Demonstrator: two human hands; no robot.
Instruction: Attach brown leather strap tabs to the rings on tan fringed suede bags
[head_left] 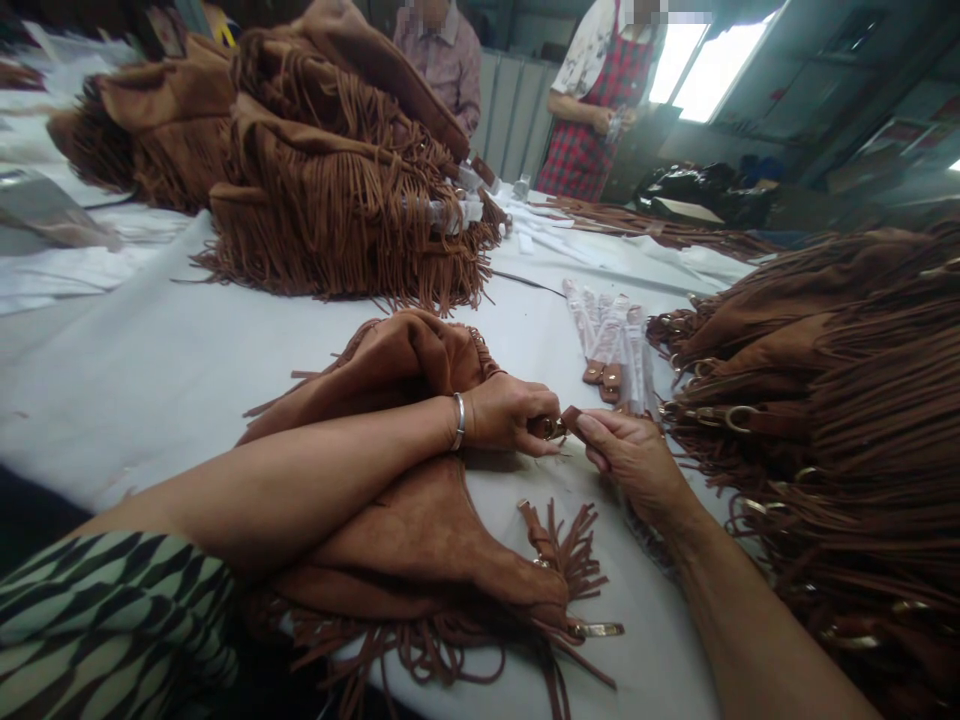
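Observation:
A brown suede bag [420, 520] with fringe lies on the white table in front of me, its opening facing right. My left hand [510, 412] reaches across it, fingers closed at a piece of gold metal hardware [553, 429] by the bag's far side. Close against that hardware, my right hand [630, 450] pinches the brown end of a leather strap [571, 418]. Clear plastic wrapping hangs below the right hand. How the strap end and the metal meet is partly hidden by my fingers. A fringe tassel [574, 550] and a gold clasp [600, 630] lie at the bag's near corner.
Fringed bags are piled at the far left [337, 190] and along the right [847, 400], gold clasps showing on the right pile. Several plastic-wrapped straps [615, 335] lie beyond my right hand. Two people stand behind the table, one wearing a red checked apron [592, 130].

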